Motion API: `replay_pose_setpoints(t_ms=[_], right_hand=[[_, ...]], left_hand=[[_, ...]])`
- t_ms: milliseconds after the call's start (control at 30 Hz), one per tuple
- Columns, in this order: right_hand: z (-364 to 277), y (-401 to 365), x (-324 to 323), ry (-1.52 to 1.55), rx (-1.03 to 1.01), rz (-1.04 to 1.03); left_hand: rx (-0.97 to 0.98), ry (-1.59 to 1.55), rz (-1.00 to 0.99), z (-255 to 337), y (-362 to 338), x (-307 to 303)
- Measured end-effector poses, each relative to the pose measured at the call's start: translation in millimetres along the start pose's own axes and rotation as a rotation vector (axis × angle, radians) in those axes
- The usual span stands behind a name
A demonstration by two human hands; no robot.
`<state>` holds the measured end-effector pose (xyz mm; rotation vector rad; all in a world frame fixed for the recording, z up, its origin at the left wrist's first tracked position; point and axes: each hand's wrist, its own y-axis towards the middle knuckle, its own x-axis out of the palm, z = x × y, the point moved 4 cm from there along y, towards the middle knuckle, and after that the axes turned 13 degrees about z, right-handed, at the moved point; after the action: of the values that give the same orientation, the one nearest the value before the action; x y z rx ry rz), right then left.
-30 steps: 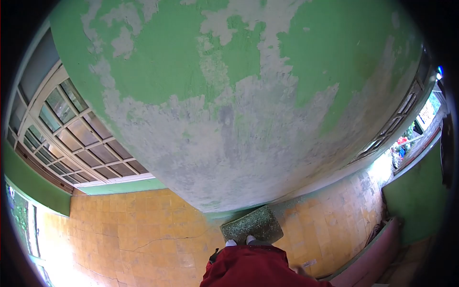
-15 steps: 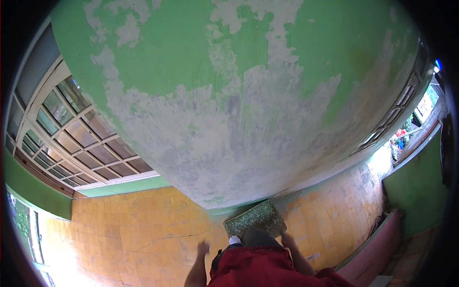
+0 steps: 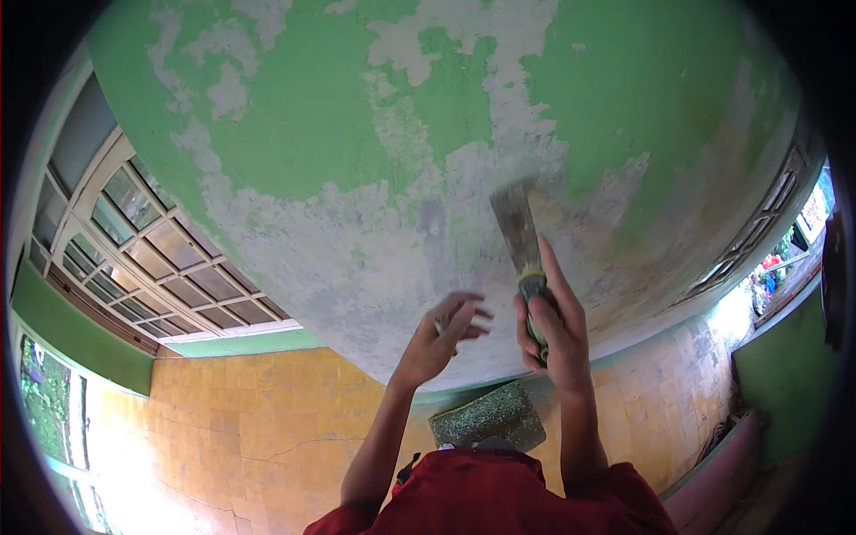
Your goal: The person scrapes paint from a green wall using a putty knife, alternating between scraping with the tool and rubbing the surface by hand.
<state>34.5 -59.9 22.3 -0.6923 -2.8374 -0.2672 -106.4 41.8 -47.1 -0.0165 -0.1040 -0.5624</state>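
My right hand (image 3: 559, 334) is wrapped round the handle of a paint scraper (image 3: 516, 227), its index finger stretched along towards the blade. The wide, worn metal blade points up at the wall (image 3: 330, 241), overlapping the bare grey patch just under the green paint. To the left, my left hand (image 3: 443, 332) is raised in front of the wall with its fingers apart and slightly curled, a little blurred. A small pale spot shows by its fingers.
At the wall's foot lies a dark board (image 3: 490, 415) sprinkled with paint flakes. Yellow tiles (image 3: 267, 401) cover the floor. A white-framed paned door (image 3: 169, 241) stands at left; a low green wall (image 3: 785, 348) stands at right.
Both hands have come up from beside my body to in front of the wall. The scraper now shows in my right hand. The view has shifted slightly.
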Motion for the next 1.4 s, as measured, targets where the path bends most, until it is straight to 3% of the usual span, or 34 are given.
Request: replay_pose_setpoints(t_ms=[67, 167, 233, 333, 367, 433, 533, 633, 733, 1000, 1100, 1167, 1233, 1300, 1400], right_hand=[[-11.5, 11.7, 7.7, 0.063, -0.115, -0.028], [-10.1, 15.0, 11.5, 0.05, -0.114, -0.016], [-20.2, 11.0, 14.9, 0.083, -0.069, -0.03], [-28.7, 13.4, 15.9, 0.076, -0.06, 0.01], [-27.5, 12.7, 13.5, 0.078, -0.052, 0.015], [-28.8, 16.2, 9.3, 0.06, -0.08, -0.004], [-38.4, 16.0, 7.4, 0.075, -0.084, -0.101], [-43.9, 24.5, 15.2, 0.075, -0.048, -0.036], [-28.6, 8.9, 1.9, 0.066, -0.05, -0.029], [-25.2, 7.5, 6.3, 0.022, -0.077, -0.012], [-37.3, 17.2, 15.6, 0.03, -0.097, 0.003], [-44.5, 16.0, 21.1, 0.044, -0.079, 0.011], [-47.4, 12.5, 24.3, 0.027, -0.137, 0.041], [-32.1, 10.0, 17.7, 0.028, -0.13, 0.027], [-45.5, 15.8, 22.3, 0.02, -0.111, 0.045]], left_hand=[[0.048, -0.012, 0.011, 37.9, 13.7, 17.7], [0.219, -0.057, 0.08, 74.5, 41.9, 36.1], [0.287, -0.316, 0.003, 86.4, 56.9, 51.8], [0.219, -0.43, 0.104, 116.9, 55.4, 80.6], [0.21, -0.428, 0.105, 111.8, 56.7, 83.1], [0.374, -0.283, 0.223, 111.3, 61.7, 83.0], [0.304, -0.307, 0.253, 118.6, 60.2, 84.9], [0.295, -0.32, 0.271, 138.3, 60.8, 84.6], [0.217, -0.37, 0.257, 110.1, 55.2, 93.3], [0.208, -0.338, 0.246, 116.5, 52.3, 87.6], [0.288, -0.267, 0.244, 122.6, 54.8, 84.3], [0.296, -0.355, 0.225, 150.8, 58.8, 83.8], [0.326, -0.336, 0.204, 139.6, 55.3, 82.1], [0.231, -0.376, 0.243, 113.2, 54.5, 85.4], [0.302, -0.322, 0.203, 136.7, 61.6, 83.8]])
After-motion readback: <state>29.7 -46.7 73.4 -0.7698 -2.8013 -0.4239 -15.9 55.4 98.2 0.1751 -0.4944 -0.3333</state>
